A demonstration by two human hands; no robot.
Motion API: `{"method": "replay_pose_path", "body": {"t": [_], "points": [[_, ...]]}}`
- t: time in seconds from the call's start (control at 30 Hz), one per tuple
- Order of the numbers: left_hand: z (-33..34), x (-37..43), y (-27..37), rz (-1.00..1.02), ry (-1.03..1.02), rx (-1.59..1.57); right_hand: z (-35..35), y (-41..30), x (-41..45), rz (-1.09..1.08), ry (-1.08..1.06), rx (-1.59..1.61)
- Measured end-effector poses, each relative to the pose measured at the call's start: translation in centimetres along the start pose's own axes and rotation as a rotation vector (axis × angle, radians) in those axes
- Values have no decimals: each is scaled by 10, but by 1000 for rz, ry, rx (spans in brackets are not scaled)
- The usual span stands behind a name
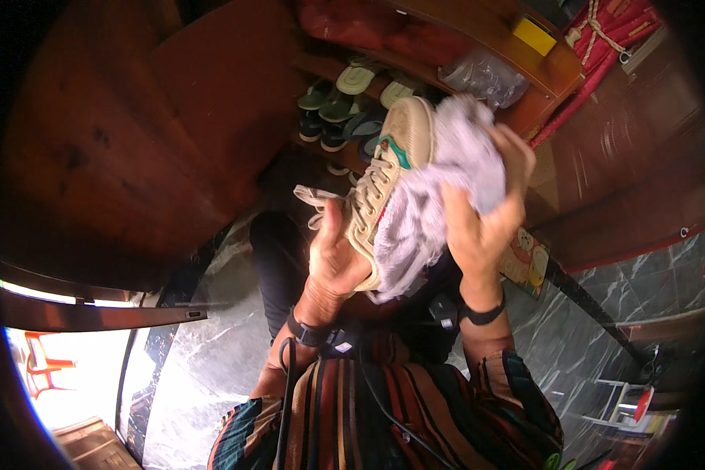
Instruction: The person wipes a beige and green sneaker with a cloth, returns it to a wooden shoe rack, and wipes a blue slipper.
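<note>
A beige lace-up sneaker (367, 202) with a green patch near its toe is held up before me, toe towards the shelves. My left hand (335, 255) grips it at the heel and ankle opening, the thumb beside the tongue and loose laces. A pale lilac cloth (426, 217) lies bunched along the shoe's right side. My right hand (487, 217), somewhat blurred, is at the cloth's right side with thumb and fingers spread; whether it pinches the cloth is hard to tell. The cloth hides the shoe's sole and much of that side.
Beyond the sneaker, a wooden shoe shelf (323, 144) holds several slippers and shoes. A clear plastic bag (484, 76) and a yellow box (534, 36) are higher up. Brown wooden panels (205, 100) stand at left. A patterned mat (526, 261) lies on the marble-look floor (223, 329).
</note>
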State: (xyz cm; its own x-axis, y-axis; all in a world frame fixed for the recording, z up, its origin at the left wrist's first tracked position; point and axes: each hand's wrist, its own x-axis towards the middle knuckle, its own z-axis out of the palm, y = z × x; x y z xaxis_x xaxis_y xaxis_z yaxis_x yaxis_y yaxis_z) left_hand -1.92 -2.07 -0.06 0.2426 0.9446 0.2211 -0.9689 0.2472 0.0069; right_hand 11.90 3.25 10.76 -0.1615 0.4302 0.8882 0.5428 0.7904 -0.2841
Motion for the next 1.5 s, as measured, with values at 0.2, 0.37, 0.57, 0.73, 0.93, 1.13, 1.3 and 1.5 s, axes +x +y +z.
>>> {"method": "replay_pose_path", "body": {"t": [0.2,0.37,0.57,0.73,0.93,1.13,1.3,1.5], "points": [[9,-7,-6,37,21,159,19,-7,-17,33,-267,-67],[5,-4,5,-31,-1,-13,13,-22,-62,82,-354,24],[17,6,7,96,-68,67,-1,-18,-101,135,-432,180],[25,5,4,65,-50,233,3,-18,-89,32,-228,95],[9,-14,-9,-26,94,377,-4,-11,-42,-71,-72,-153],[-10,-32,0,-97,265,688,-10,-8,7,-42,-66,-143],[5,-24,-12,20,234,668,-12,-5,13,-70,-130,-189],[0,-14,-14,-62,228,299,-11,-13,-29,54,-216,-105]]}}
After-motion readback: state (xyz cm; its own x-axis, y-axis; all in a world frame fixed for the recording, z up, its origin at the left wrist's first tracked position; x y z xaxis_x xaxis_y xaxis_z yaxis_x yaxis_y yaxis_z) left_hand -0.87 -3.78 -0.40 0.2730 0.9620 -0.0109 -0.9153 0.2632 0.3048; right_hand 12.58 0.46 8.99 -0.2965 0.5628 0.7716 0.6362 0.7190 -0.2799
